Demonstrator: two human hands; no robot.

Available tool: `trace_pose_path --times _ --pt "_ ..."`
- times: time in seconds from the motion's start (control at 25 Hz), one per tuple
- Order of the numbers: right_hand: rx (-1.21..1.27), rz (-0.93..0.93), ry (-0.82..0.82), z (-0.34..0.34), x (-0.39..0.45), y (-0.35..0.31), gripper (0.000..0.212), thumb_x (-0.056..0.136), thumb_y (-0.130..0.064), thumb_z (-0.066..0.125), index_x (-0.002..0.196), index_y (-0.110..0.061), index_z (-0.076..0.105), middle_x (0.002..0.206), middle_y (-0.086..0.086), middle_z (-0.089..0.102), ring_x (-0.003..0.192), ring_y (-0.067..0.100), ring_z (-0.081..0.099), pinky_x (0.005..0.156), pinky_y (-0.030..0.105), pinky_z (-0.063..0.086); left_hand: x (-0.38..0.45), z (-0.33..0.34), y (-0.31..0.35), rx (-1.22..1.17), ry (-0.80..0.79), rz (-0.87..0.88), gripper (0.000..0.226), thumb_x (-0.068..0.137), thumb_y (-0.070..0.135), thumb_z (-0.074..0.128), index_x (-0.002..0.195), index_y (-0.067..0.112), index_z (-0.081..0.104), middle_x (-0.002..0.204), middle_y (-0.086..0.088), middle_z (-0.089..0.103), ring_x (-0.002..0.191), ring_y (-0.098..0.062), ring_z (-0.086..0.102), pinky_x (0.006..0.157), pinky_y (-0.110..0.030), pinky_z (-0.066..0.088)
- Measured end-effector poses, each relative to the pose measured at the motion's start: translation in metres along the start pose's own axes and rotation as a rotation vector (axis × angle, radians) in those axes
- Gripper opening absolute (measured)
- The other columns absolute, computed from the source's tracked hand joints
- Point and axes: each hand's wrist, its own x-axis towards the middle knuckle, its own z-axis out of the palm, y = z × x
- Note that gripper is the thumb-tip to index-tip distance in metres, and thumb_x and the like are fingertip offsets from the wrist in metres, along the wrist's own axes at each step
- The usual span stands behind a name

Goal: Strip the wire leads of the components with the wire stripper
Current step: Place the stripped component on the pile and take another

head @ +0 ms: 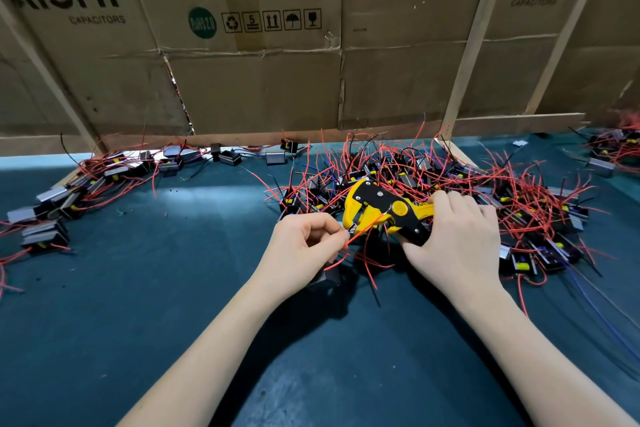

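Note:
A yellow and black wire stripper [381, 211] is gripped by its handles in my right hand [457, 239], its jaws pointing left. My left hand [304, 246] pinches a red wire lead [363, 230] and holds it into the stripper's jaws. A small black component [330, 276] hangs under my left hand, partly hidden by the palm. Behind the tool lies a big heap of black components with red leads [485, 191].
A row of components with red wires [86, 187] curves along the left of the dark green mat [173, 288]. Cardboard walls [259, 80] and wooden slats [464, 80] close the back. Another heap [616, 149] sits at the far right. Blue wires [595, 305] trail at the right.

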Motion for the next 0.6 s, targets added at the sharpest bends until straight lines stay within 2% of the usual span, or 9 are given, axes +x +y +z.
trace_pose_path --times 0.2,0.32,0.48,0.6 --pt "0.004 -0.020 -0.011 -0.0003 0.0005 0.0011 0.054 0.054 -0.043 0.086 0.074 -0.009 0.049 0.069 0.008 0.054 0.069 0.032 0.055 0.068 0.039 0.030 0.0007 -0.0008 0.0015 -0.015 -0.022 0.005 0.021 0.090 0.008 0.065 0.069 0.011 0.064 0.047 0.009 0.051 0.042 -0.003 0.041 0.044 -0.010 0.033" --pt "-0.005 -0.025 -0.017 -0.0015 0.0013 0.0013 0.052 0.053 -0.042 0.086 0.069 -0.010 0.049 0.065 0.008 0.055 0.064 0.031 0.056 0.066 0.038 0.027 0.0005 -0.0002 0.0009 -0.016 -0.036 0.009 0.019 0.090 0.007 0.065 0.072 0.005 0.063 0.047 0.010 0.051 0.041 -0.002 0.040 0.044 -0.010 0.033" --pt "0.029 -0.032 -0.070 -0.0039 0.0020 0.0013 0.049 0.052 -0.043 0.089 0.065 -0.010 0.056 0.060 0.008 0.058 0.059 0.031 0.059 0.066 0.036 0.035 -0.0006 0.0002 0.0011 -0.030 -0.059 0.012 0.019 0.091 0.006 0.064 0.073 0.001 0.061 0.045 0.010 0.049 0.040 -0.001 0.039 0.043 -0.007 0.032" --pt "0.023 -0.021 -0.143 -0.0070 0.0017 -0.0017 0.052 0.049 -0.046 0.089 0.055 -0.017 0.046 0.052 0.007 0.057 0.053 0.030 0.058 0.058 0.030 0.035 -0.0005 -0.0005 0.0026 -0.056 -0.072 0.017 0.020 0.091 0.005 0.064 0.071 0.002 0.061 0.047 0.009 0.050 0.041 -0.004 0.040 0.044 -0.008 0.032"
